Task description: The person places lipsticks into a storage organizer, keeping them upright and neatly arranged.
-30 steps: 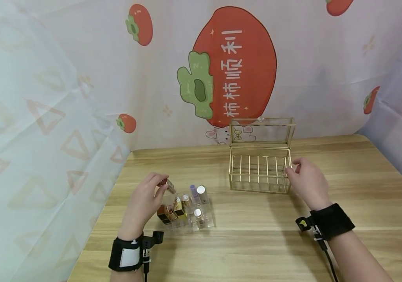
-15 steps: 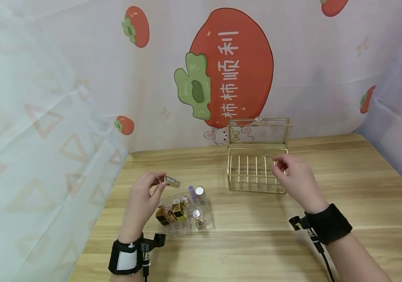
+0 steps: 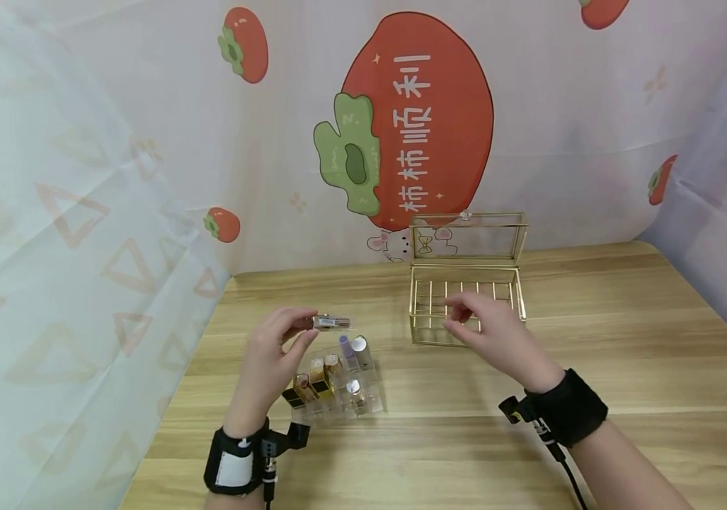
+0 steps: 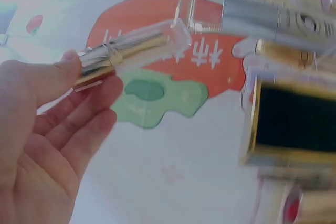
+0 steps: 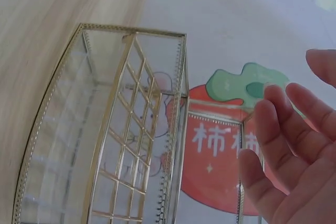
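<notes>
Between thumb and fingers, my left hand [image 3: 274, 354] pinches a lipstick tube [image 4: 126, 53] with a clear end and a gold and silver body. It is held nearly level above the back of a clear organizer [image 3: 372, 397] that bears several lipsticks [image 3: 320, 379]. My right hand [image 3: 493, 333] hovers in front of the gold-framed glass box [image 3: 420, 333], its fingers loosely bent and nothing between them. The box's lid [image 3: 471, 241] stands raised, and a gold grid [image 5: 128, 129] divides the inside. In the head view, the right hand hides part of the box's front.
The wooden table [image 3: 414, 453] runs up to a printed cloth backdrop [image 3: 287, 142] behind the box. A purple-capped tube [image 3: 347, 350] and a silver-capped one [image 3: 361, 350] stand at the organizer's back right. Black straps with cameras and cables [image 3: 567, 411] sit on both wrists.
My left hand has lifted the lipstick tube and swung its clear end to the right, to nearly level. My right hand has left the box's right side and moved left across its front.
</notes>
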Demonstrator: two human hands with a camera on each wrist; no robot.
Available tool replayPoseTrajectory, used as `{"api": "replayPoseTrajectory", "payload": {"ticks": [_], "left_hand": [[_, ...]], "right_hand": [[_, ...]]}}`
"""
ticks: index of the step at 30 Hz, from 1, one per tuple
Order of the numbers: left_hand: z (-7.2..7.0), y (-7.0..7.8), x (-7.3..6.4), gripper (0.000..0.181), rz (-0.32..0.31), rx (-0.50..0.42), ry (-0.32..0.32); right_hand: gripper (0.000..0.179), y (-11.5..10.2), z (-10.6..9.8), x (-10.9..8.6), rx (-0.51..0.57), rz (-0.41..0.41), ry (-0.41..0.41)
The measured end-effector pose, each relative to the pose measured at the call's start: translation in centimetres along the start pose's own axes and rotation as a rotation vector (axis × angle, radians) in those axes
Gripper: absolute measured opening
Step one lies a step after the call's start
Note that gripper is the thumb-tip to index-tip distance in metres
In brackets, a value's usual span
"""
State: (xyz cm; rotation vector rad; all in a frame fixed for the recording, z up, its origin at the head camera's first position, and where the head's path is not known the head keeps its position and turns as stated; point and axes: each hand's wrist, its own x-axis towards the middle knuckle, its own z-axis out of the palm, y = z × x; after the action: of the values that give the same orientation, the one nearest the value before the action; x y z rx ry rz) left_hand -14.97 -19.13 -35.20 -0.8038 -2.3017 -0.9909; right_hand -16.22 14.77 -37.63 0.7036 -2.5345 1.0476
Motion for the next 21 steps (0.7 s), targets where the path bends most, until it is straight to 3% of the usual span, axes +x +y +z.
{"api": "replayPoseTrajectory", "payload": {"ticks": [10,21], "left_hand": [[2.4,1.0,0.6,0.030,0.057,-0.177,-0.084],[5.1,2.7,1.4,0.031,0.143,-0.248,-0.127]], "right_hand": [[0.038,-0.7,1.1,-0.3,0.069,-0.009,-0.051],[0.045,-1.4,1.8,-0.4,0.187,0.002,-0.115]]}}
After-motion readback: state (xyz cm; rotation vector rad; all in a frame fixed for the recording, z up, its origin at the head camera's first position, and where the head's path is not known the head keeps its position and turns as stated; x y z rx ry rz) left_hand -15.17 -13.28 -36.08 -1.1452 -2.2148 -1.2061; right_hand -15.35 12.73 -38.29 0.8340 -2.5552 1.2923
